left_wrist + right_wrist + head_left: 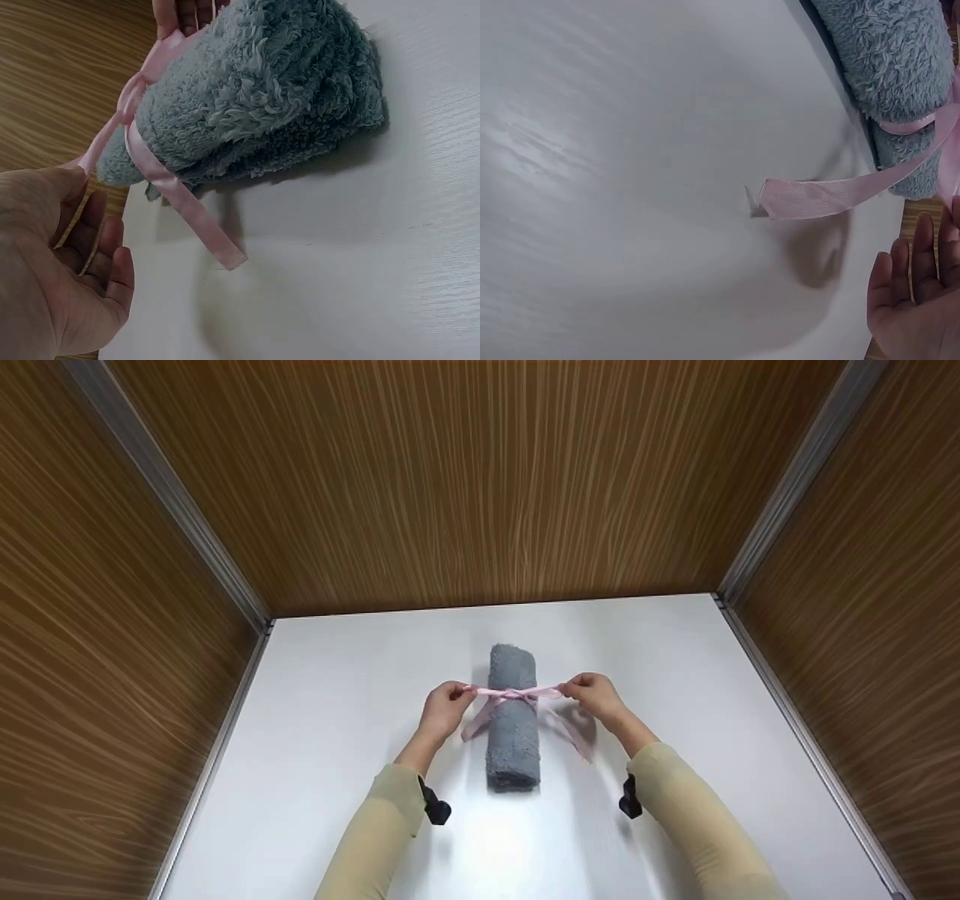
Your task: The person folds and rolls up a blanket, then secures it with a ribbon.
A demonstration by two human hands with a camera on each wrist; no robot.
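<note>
A rolled grey towel [513,742] lies lengthwise on the white table. Around its middle runs a pink ribbon [517,694], knotted on top into a bow. My left hand [444,711] pinches one loop between thumb and forefinger, drawn out to the left. On the other side my right hand [598,697] pinches the opposite loop at its end. Two loose tails hang down; the left wrist view shows a ribbon tail [199,217] beside the fluffy towel [255,90], and the right wrist view shows the other ribbon tail [817,196] reaching out over the table.
The white tabletop [337,675] is bounded by wood-grain panels [487,487] at the back and both sides. Metal rails [795,472] line the corners. Small black wrist devices [436,808] sit at both cuffs.
</note>
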